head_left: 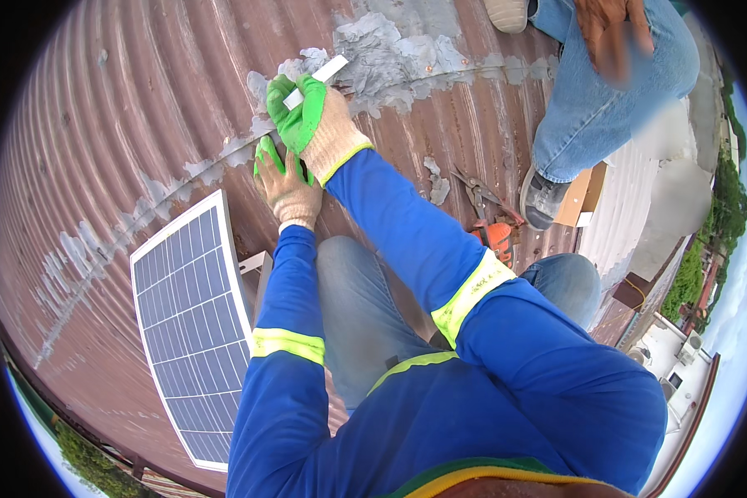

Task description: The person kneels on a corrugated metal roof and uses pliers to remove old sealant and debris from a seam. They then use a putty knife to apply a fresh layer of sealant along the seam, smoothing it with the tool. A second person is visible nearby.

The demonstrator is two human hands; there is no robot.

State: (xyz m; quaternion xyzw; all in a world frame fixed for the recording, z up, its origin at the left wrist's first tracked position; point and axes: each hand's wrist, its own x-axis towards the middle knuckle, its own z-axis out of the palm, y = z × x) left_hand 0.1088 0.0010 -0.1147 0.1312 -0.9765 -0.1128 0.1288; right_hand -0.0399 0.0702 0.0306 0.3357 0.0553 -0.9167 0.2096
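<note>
My right hand (pixel 319 120), in a beige glove with a green palm, is closed around a flat white strip (pixel 330 69). The strip sticks out at both sides of the fist, over the grey-patched seam of the roof. Just below it, my left hand (pixel 290 189) wears the same kind of glove and rests on the roof beside the seam, fingers apart. What lies under its fingertips is hidden. To the left of my left forearm a framed solar panel (pixel 192 324) lies on the brown corrugated roof (pixel 141 108), with a metal bracket (pixel 256 264) next to its right edge.
Pliers or snips (pixel 478 192) and an orange tool (pixel 496 239) lie right of my arms. Another person in jeans (pixel 614 108) sits at the upper right, near an open cardboard box (pixel 579 199). Crumpled grey sealant (pixel 390 62) covers the seam ahead. The roof's edge is at right.
</note>
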